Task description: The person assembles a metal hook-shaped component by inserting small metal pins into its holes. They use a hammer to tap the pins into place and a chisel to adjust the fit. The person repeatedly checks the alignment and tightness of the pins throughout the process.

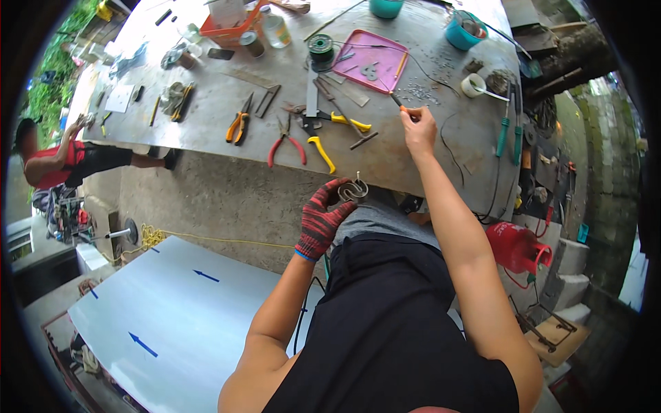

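Note:
My left hand point(321, 219), in a red-and-black striped glove, is closed on a small round metal piece point(353, 191) with curved strips inside, held just off the table's near edge. My bare right hand point(419, 131) reaches over the table, its fingers pinching a slender dark tool point(395, 100); its exact kind is unclear. The tool's tip points to the near right corner of a pink tray point(387, 60), which holds grey metal discs point(370, 71) and thin rods. Left of my right hand lie yellow-handled snips point(318, 131), red-handled pliers point(286, 144) and orange-and-black pliers point(238, 128).
A wire spool point(320, 47) stands beside the tray, with small metal bits point(420, 92) scattered to its right. Teal buckets point(463, 33) and a white cup point(473, 85) stand farther off. A red gas cylinder point(509, 246) sits at right. Another person point(55, 162) works at far left.

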Motion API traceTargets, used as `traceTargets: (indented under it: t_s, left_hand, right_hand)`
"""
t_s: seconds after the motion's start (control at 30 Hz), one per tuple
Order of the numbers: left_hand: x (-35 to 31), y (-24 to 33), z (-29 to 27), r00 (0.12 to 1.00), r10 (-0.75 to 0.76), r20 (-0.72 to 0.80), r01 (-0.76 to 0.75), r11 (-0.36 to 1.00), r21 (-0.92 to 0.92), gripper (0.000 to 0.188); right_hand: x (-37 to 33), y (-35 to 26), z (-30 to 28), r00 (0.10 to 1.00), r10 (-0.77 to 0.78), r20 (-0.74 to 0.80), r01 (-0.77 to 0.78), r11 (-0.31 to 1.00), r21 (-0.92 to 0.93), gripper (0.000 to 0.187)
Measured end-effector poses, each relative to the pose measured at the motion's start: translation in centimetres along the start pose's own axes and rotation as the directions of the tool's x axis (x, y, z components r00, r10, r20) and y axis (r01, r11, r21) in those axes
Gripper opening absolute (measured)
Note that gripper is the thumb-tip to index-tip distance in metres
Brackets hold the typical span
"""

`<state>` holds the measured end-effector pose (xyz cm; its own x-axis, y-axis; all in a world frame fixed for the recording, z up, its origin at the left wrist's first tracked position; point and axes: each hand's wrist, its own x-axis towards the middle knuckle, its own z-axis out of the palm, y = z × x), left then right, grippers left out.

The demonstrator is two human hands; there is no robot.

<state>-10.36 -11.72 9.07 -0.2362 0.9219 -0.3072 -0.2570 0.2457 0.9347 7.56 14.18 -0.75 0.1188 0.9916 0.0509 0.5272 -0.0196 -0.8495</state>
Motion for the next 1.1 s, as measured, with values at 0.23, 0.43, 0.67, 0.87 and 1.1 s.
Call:
traceTargets:
  t_s: [0.23,0.43,0.67,0.87,1.1]
  left_hand:
    - [0.1,-0.3,-0.1,0.999,-0.032,-0.031,0.030,0.997,-0.069,0.056]
    - [0.5,-0.5,0.0,0.999,-0.041,-0.030,0.039,0.998,-0.058,0.056]
    - [1.3,-0.3,0.5,0.996,-0.082,-0.018,0.082,0.996,-0.034,0.059]
    - [2.3,-0.6,0.9,0.997,-0.064,-0.031,0.067,0.993,0.095,0.058]
    - [3.1,1.0,2.4,0.998,-0.060,-0.019,0.062,0.991,0.119,0.056]
  right_hand:
    - [0.5,0.1,0.3,0.996,0.083,-0.008,-0.084,0.990,-0.116,0.021]
    - [-0.3,1.5,0.5,1.000,-0.006,0.004,0.007,0.964,-0.266,0.020]
    - [0.4,1.3,-1.0,0.989,-0.107,-0.103,0.088,0.981,-0.175,0.028]
    - [8.1,4.6,-10.0,0.881,0.093,-0.463,-0.088,0.996,0.034,0.033]
    - [14.4,6.3,-14.6,0.874,0.391,-0.290,-0.251,0.872,0.419,0.042]
